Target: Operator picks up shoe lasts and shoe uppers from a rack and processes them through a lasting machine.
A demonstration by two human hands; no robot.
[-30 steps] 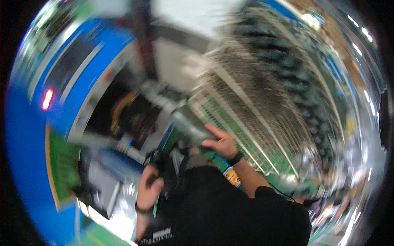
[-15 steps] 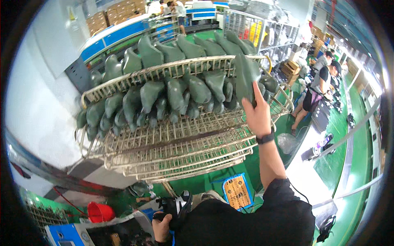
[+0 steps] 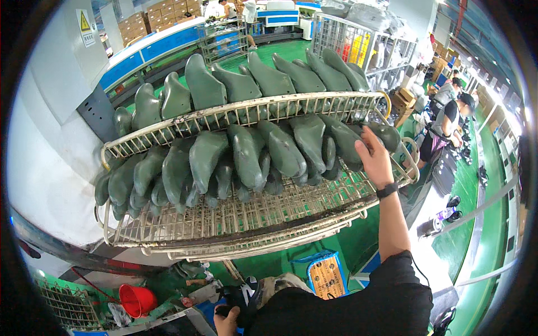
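The right hand [image 3: 376, 161], thumb and forefinger apart, is at a green foot form [image 3: 341, 139] near the wire rack's [image 3: 246, 215] right end; whether it grips, I can't tell. The left hand [image 3: 227, 322], low down, curls round something dark [image 3: 223, 309] beside a black-and-white shoe [image 3: 250, 289]. A red bucket [image 3: 137, 301] stands to the left.
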